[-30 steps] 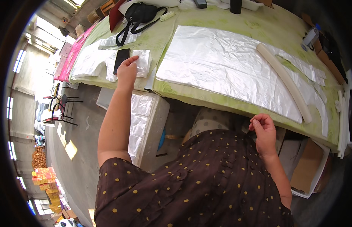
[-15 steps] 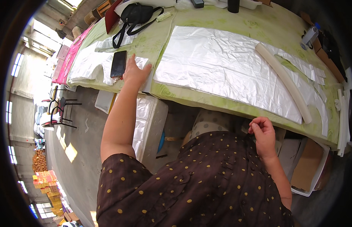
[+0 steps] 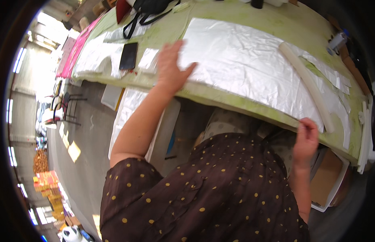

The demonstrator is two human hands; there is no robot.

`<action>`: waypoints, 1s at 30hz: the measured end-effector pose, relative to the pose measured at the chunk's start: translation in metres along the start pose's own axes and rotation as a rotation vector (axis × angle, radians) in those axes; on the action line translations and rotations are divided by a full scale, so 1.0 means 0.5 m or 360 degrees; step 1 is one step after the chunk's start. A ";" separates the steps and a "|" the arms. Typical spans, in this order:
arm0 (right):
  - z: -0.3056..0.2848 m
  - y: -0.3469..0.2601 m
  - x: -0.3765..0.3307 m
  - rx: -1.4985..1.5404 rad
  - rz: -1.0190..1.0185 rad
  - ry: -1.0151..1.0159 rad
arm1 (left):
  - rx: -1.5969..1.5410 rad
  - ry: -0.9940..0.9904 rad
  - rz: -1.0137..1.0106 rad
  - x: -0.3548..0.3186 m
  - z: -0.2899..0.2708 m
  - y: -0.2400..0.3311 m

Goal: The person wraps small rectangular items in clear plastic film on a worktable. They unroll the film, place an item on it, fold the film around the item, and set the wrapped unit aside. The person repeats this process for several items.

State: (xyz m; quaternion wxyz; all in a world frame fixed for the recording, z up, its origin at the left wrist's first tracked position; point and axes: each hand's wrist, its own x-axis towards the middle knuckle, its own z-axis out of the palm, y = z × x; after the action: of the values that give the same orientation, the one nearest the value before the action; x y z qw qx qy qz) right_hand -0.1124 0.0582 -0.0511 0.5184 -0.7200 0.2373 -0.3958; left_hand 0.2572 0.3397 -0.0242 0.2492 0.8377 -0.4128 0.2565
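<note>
A flat stack of shiny white plastic film (image 3: 244, 56) lies on the table in front of me. My left hand (image 3: 171, 68) is open at its left end, fingers spread, between the film and a small folded white bundle (image 3: 148, 60); whether it touches the film I cannot tell. Near the stack's front right corner is my right hand (image 3: 306, 139), its fingers curled together and slightly blurred. Anything they may hold is hidden. A long cream-coloured tube (image 3: 306, 82) rests across the right part of the film. Left of the bundle lies a black phone (image 3: 128, 56).
The table (image 3: 219, 94) has a green patterned cover. More white plastic (image 3: 92, 60) lies at its left, a black bag (image 3: 151, 7) at the back, and a bottle (image 3: 337, 42) at the far right. Below stand a film-filled bin (image 3: 165, 125) and a box (image 3: 328, 181).
My left hand has moved right, from beside the phone to the film's left end. My right hand has moved right and forward to the film's front right corner. The view has shifted slightly.
</note>
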 end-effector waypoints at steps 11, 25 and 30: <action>-0.259 0.050 0.154 -0.1681 -0.0124 -0.0307 | -0.1061 -0.0669 0.0178 0.018 0.129 0.411; 0.014 -0.050 -0.035 -0.0112 0.0594 -0.0277 | -0.0950 -0.0986 0.0607 0.065 0.194 0.533; -0.015 -0.038 -0.044 -0.0071 0.0371 -0.0312 | -0.1032 -0.1076 0.0639 0.072 0.205 0.532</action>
State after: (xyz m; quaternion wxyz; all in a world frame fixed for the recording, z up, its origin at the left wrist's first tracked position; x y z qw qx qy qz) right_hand -0.1325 0.0773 -0.0397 0.5655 -0.7340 0.2762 -0.2554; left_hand 0.0812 0.1125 -0.0228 0.2946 0.6576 -0.6815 -0.1275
